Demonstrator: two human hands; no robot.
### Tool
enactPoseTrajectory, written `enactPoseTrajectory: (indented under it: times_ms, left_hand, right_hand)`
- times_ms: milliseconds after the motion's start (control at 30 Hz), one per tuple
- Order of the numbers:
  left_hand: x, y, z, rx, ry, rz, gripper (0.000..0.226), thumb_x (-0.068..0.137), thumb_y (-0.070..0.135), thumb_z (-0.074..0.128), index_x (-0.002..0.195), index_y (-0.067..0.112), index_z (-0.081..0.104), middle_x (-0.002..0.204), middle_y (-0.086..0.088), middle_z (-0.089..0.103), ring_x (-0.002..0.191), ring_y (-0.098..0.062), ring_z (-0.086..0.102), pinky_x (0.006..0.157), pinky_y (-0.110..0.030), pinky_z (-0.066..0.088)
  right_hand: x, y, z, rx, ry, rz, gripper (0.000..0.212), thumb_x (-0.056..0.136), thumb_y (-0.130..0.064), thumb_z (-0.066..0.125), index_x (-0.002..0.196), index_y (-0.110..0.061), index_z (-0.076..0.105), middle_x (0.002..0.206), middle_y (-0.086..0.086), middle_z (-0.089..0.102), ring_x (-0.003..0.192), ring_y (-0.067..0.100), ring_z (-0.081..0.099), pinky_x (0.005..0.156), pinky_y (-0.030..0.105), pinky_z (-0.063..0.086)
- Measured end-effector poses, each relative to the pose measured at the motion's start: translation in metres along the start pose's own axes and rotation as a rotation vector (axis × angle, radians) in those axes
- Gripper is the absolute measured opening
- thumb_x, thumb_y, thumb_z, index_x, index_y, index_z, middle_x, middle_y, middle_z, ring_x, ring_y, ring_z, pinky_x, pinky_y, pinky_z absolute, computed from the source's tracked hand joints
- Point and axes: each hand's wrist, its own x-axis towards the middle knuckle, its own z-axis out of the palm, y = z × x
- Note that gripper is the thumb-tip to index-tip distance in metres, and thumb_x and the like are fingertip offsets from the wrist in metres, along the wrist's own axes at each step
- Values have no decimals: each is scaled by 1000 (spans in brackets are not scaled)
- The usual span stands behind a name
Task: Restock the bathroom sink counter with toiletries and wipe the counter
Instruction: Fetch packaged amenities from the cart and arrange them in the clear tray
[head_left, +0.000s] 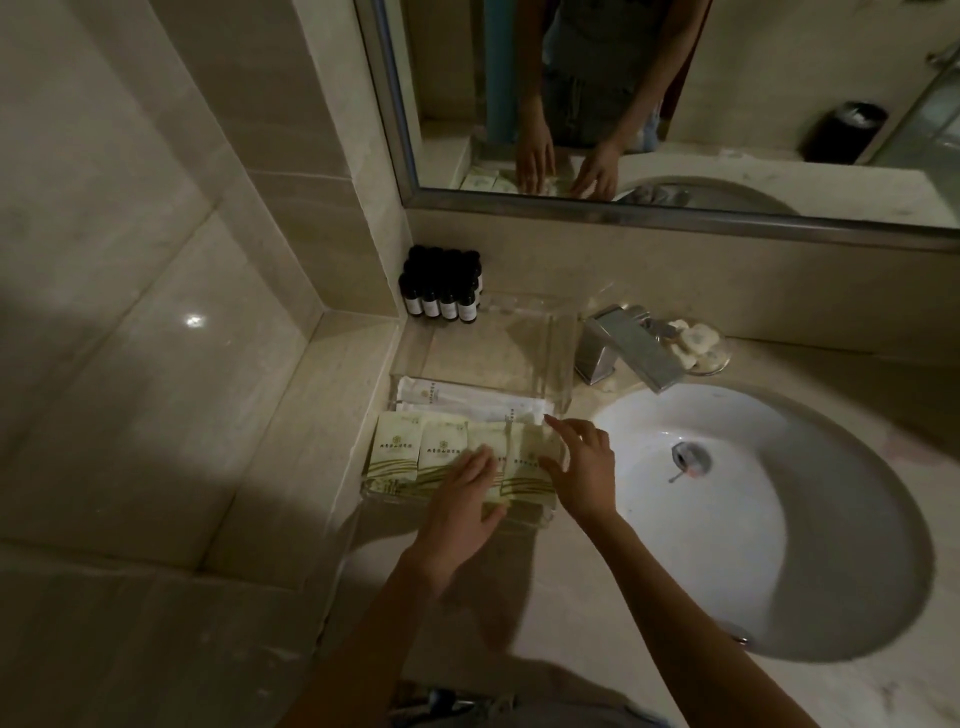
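Two bare forearms (675, 613) are extended from six o'clock toward a clear tray (563, 364), set at nine o'clock from the sink basin (779, 493). The left hand (462, 499) is laid flat, fingers straight, on the row of green-and-white sachets (410, 457) at the tray's six o'clock end; nothing is clasped. The right hand (584, 467) is spread loosely at the row's three o'clock end, fingertips touching the last sachet without gripping it. The row runs nine to three, each sachet's long axis twelve to six. White packets (467, 397) are laid just at twelve o'clock of it. Squaring the row is probably best done by a nudge toward nine from the right hand.
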Motion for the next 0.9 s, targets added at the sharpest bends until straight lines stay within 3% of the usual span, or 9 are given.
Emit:
enactPoseTrajectory:
  times_ms: [100,267,433,567,667,767,900]
  left_hand:
    - [-1,0,-2,-17,21,22,66,96,39,51,152,27,17,160,10,2,148,-13,-4,120,-31,5]
    - [-4,-3,1,12,9,25,63,96,41,49,150,34,18,160,10,-1,148,-16,-5,117,-31,3]
    - [-1,-2,-1,36,-36,20,65,96,40,50,151,34,17,161,8,-2,148,-20,-7,116,-33,0]
    - [-1,-3,-11,-75,93,26,54,95,30,55,145,33,36,158,11,17,147,-13,7,119,-34,17]
    - [-1,-14,-18,-64,215,-27,57,94,28,54,147,33,31,160,9,10,148,-14,2,117,-38,27]
    - [1,-31,-22,4,184,-146,68,94,39,53,151,32,17,161,3,-6,147,-20,-12,120,-47,16]
    - [3,-43,-23,15,126,-264,78,93,52,48,153,32,3,159,-5,-17,145,-28,-21,118,-47,-2]
  right_hand:
    - [-9,-1,1,-47,48,-120,54,79,-22,75,131,-22,57,134,9,53,122,31,47,95,44,43]
    - [-29,11,12,-103,-38,-290,50,81,-16,73,129,-21,58,140,8,51,127,31,50,101,46,45]
    - [-27,10,16,-237,-81,-338,53,82,-14,71,132,-23,55,144,6,47,135,27,42,110,48,25]
    - [-22,7,14,-270,-121,-302,53,81,-11,70,130,-27,57,143,3,49,135,25,42,113,50,18]
    - [-20,4,13,-249,-124,-281,50,82,-15,70,129,-28,57,144,3,48,136,25,41,114,49,17]
    - [-22,1,13,-212,-93,-302,53,83,-16,69,133,-27,53,147,5,43,138,26,38,114,48,18]
    - [-24,-10,24,-227,-137,-384,59,91,-29,57,146,-28,36,155,7,27,143,26,21,115,45,17]
